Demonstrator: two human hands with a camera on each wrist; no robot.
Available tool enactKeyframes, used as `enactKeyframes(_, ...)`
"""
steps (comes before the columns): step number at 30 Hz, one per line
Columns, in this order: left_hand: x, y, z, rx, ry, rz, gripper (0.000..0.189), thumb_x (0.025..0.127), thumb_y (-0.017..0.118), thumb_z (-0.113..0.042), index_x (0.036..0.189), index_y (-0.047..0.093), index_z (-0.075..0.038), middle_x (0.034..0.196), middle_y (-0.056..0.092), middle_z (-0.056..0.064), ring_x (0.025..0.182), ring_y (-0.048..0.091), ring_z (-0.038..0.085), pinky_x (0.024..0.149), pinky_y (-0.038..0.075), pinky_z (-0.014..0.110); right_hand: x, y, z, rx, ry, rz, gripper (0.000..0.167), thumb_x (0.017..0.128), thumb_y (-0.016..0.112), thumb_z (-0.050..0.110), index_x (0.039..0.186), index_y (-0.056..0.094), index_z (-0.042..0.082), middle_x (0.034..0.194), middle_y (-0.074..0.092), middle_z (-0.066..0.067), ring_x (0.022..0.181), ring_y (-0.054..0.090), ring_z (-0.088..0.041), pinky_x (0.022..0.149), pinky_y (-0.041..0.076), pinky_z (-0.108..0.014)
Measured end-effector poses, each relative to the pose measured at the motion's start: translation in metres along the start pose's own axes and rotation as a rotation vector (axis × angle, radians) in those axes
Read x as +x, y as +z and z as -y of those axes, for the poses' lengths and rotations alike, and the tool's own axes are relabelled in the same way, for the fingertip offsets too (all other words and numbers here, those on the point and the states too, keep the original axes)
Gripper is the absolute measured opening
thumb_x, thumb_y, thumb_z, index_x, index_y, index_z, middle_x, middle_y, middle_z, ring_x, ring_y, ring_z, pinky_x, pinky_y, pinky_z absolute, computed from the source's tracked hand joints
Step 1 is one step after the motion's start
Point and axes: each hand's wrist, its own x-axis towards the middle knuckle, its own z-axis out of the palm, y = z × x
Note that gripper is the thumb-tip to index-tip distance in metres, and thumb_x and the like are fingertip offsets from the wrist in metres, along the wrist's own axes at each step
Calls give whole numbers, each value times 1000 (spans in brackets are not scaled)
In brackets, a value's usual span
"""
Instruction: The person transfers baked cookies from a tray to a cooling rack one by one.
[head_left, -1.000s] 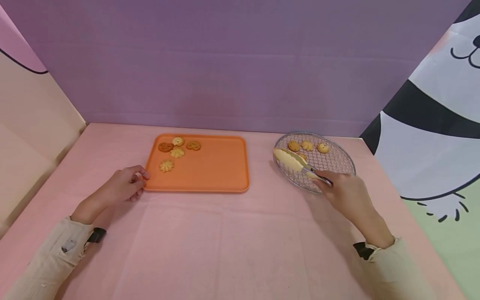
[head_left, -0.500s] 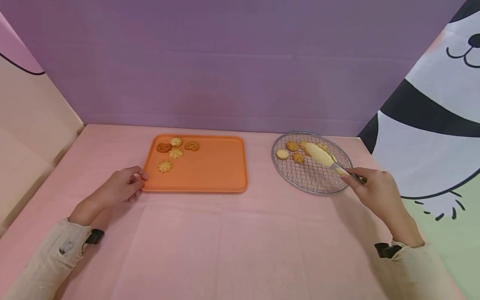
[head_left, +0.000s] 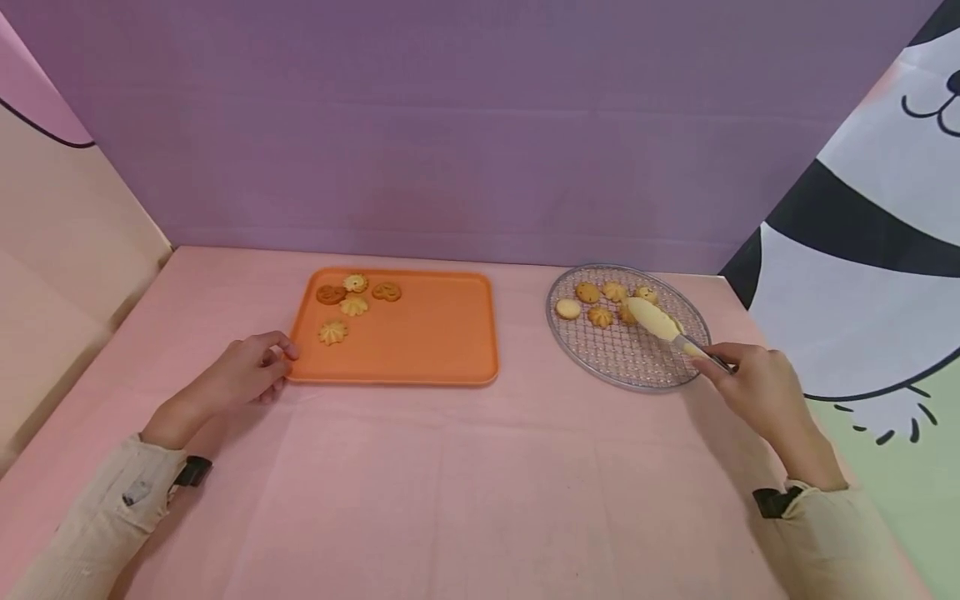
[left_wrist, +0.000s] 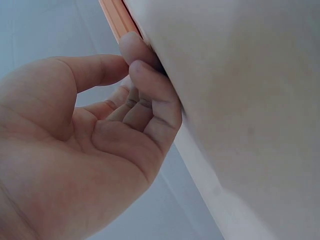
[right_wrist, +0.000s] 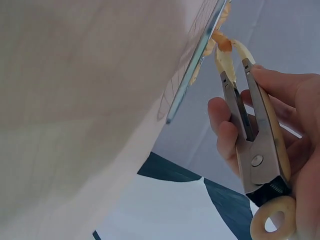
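My right hand [head_left: 765,387] grips metal tongs [right_wrist: 257,135] with cream-coloured tips. The tongs reach over a round wire rack [head_left: 622,362], their tips around a golden-brown cookie [right_wrist: 224,44] on it. Left of the tips lie a smooth pale round cookie [head_left: 568,309] and a star-shaped cookie [head_left: 601,317]. A speckled cookie [head_left: 587,292], a ridged cookie [head_left: 615,290] and a round light cookie [head_left: 646,294] form the back row. My left hand [head_left: 243,367] pinches the left rim of an orange tray [head_left: 420,350] near its front corner, thumb and index finger at the edge.
On the tray's left part are two pretzel-shaped cookies, one of them [head_left: 387,291] farther right, and several pale flower-shaped cookies [head_left: 333,332]. A pink cloth [head_left: 450,483] covers the table. A purple backdrop [head_left: 480,150] rises behind tray and rack.
The tongs have moved right across the rack, away from the pale round cookie at its left edge, and come down at another cookie. My left hand and the tray stay put.
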Motion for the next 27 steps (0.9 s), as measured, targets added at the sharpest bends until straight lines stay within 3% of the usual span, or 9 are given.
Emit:
enactKeyframes(5, 0, 0, -1, 8, -5, -2, 14, 98, 56, -1, 111, 55, 5, 66, 60, 6, 52, 55, 17, 49, 51, 27, -1, -4, 0, -50, 32, 24, 32, 88, 76, 20, 107, 71, -6, 75, 69, -21, 51, 41, -20, 45, 29, -31)
enactKeyframes(10, -1, 0, -2, 2, -15, 1, 14, 98, 55, -1, 111, 54, 5, 67, 60, 6, 53, 55, 17, 49, 51, 27, -3, -4, -1, -95, 50, 44, 35, 89, 75, 23, 110, 69, -5, 53, 55, -3, 49, 34, -19, 44, 24, -31)
enactKeyframes(19, -1, -1, -2, 2, -23, 5, 15, 98, 54, 0, 112, 53, 6, 68, 60, 7, 54, 55, 17, 50, 52, 27, -3, -5, -1, -139, 57, 40, 38, 89, 75, 23, 113, 68, -5, 64, 63, -12, 48, 35, -21, 41, 25, -33)
enactKeyframes(27, 1, -1, -1, 13, -12, 8, 15, 98, 55, -1, 112, 54, 6, 67, 59, 7, 53, 55, 18, 50, 52, 28, -3, -6, 9, -145, -6, -31, 37, 88, 76, 23, 114, 68, -3, 44, 43, 2, 44, 28, -17, 39, 22, -32)
